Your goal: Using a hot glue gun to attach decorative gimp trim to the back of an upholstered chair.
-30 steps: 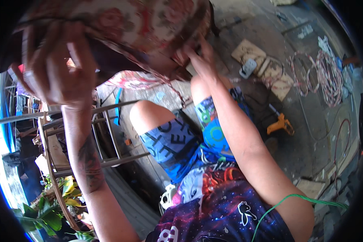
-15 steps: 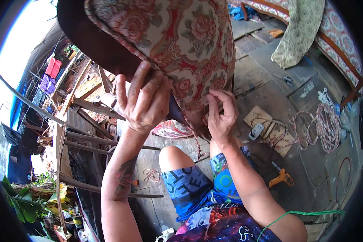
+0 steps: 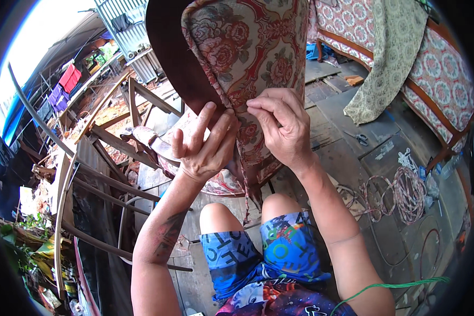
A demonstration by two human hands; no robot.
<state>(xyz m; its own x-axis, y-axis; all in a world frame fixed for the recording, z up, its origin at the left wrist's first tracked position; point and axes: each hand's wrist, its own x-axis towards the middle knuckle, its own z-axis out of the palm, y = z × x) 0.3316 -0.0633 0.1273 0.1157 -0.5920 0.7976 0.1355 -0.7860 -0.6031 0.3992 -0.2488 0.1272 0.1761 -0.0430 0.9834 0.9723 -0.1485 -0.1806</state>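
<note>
An armchair (image 3: 268,58) with floral red and cream upholstery and a dark brown wooden frame (image 3: 168,47) stands before me. Matching fabric piping (image 3: 214,79) follows the seam between cloth and wood, and its loose tail (image 3: 246,192) dangles below near my knees. My left hand (image 3: 208,147) rests against the frame edge, fingers spread, the fingertips touching the seam. Just right of it my right hand (image 3: 287,126) is pinched in front of the floral cloth, close to the piping. Whatever is between its fingertips is too small to make out.
A matching sofa (image 3: 437,68), draped with pale patterned cloth (image 3: 387,63), stands at the far right. Scissors (image 3: 359,138) and coiled fabric piping (image 3: 410,195) lie on the board floor. Curved poles (image 3: 102,190) and timber stand at left. A green cord (image 3: 395,285) crosses my right arm.
My right hand has moved up the seam from the lower cloth, to beside my left fingertips. The view has shifted, so the armchair sits further right and the yellow-handled tool no longer shows.
</note>
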